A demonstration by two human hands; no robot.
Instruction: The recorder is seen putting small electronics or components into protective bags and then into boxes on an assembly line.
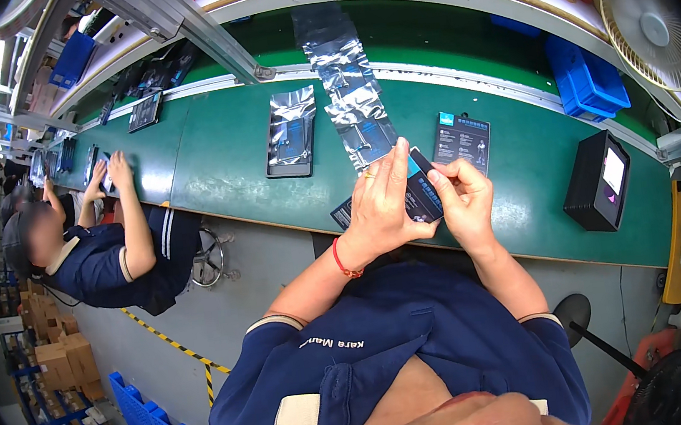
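Observation:
My left hand [380,204] and my right hand [463,198] together hold a flat dark retail box with a blue corner [424,190] above the near edge of the green conveyor belt [216,155]. A long silver foil bag [350,94] rises from my left hand's fingers and lies stretched away across the belt. A second dark box [462,141] lies flat on the belt just beyond my right hand. Another foil-bagged pack [292,131] lies on the belt to the left.
A co-worker in a dark uniform [114,255] sits at my left, hands on packs on the belt. A black box-shaped device with a lit screen [599,181] stands at the right. A blue bin [588,83] and a fan [649,28] sit beyond.

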